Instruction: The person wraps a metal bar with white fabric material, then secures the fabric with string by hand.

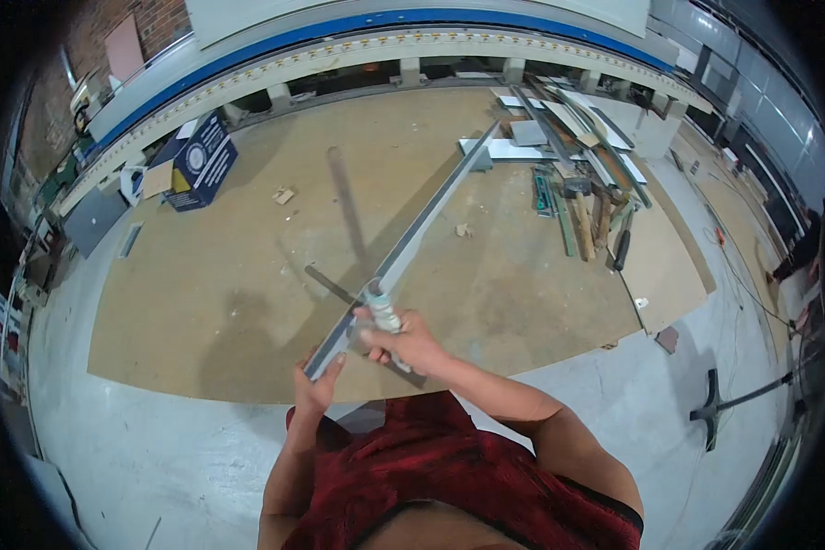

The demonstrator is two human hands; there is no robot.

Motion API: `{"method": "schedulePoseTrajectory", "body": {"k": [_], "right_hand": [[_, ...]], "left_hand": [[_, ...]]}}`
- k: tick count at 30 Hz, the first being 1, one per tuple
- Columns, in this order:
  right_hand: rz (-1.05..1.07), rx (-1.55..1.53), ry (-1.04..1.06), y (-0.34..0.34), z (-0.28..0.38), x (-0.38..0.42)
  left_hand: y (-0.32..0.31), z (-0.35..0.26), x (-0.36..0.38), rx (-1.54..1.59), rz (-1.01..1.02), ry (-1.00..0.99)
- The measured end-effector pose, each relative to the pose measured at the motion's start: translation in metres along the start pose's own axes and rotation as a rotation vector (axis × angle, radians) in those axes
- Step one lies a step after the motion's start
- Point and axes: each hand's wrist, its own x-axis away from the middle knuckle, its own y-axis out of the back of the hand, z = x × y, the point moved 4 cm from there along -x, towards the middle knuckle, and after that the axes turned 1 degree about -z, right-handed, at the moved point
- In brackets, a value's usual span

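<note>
A long, narrow grey metal strip [420, 226] runs slantwise from near my body toward the back right. My left hand [315, 387] is closed around its near end, with the thumb along the edge. Against the strip, a little farther up, my right hand [412, 345] grips a pale, roughly cylindrical tool [382, 310]; I cannot tell its exact kind. A thin dark bar [330, 283] shows beyond the strip beside this tool. The strip's far end overlaps a white piece at the back.
Brown board [247, 238] covers the floor ahead. A blue box [202, 165] stands back left. Metal strips [587, 128], hammers [582, 206] and other tools lie back right. A large machine [412, 41] spans the back; a black stand leg [709, 410] stands right.
</note>
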Motion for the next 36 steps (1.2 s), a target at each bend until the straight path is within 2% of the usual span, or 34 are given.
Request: {"method": "schedulePoseTrajectory", "body": {"k": [1,4,6,9,12,15,18,21,24,28,31,34,36], "right_hand": [[-0.002,-0.002,0.003,0.001,0.005,0.000],[-0.058,0.181,-0.036,0.032,0.006,-0.009],[-0.091,0.436,-0.102,0.057,0.009,-0.014],[-0.127,0.644,0.088,0.058,0.023,-0.005],[-0.054,0.656,0.013,0.043,0.029,0.005],[0.064,0.451,-0.097,0.040,0.017,0.001],[0.063,0.219,-0.163,0.036,0.010,0.000],[-0.032,0.125,-0.196,0.047,0.005,0.002],[-0.131,0.076,-0.138,0.084,-0.013,-0.004],[-0.373,0.090,-0.167,0.121,-0.015,0.006],[-0.469,0.019,-0.177,0.150,-0.028,0.011],[-0.543,-0.020,-0.198,0.172,-0.043,0.020],[-0.565,-0.029,-0.218,0.180,-0.050,0.024]], "left_hand": [[0.010,0.004,0.002,0.101,-0.007,0.093],[0.043,0.018,0.004,0.077,-0.044,0.123],[0.060,0.038,0.008,0.103,-0.140,0.181],[0.071,0.041,0.008,0.225,-0.092,0.282],[0.069,0.055,0.012,0.256,-0.111,0.265],[0.069,0.059,0.011,0.254,-0.070,0.263],[0.073,0.056,0.012,0.241,-0.102,0.276],[0.072,0.065,0.011,0.233,-0.132,0.303],[0.072,0.067,0.011,0.242,-0.120,0.305],[0.073,0.081,0.012,0.280,-0.116,0.329],[0.076,0.072,0.007,0.320,-0.163,0.273],[0.081,0.071,-0.007,0.504,-0.062,0.285],[0.085,0.101,-0.018,0.639,-0.054,0.271]]}}
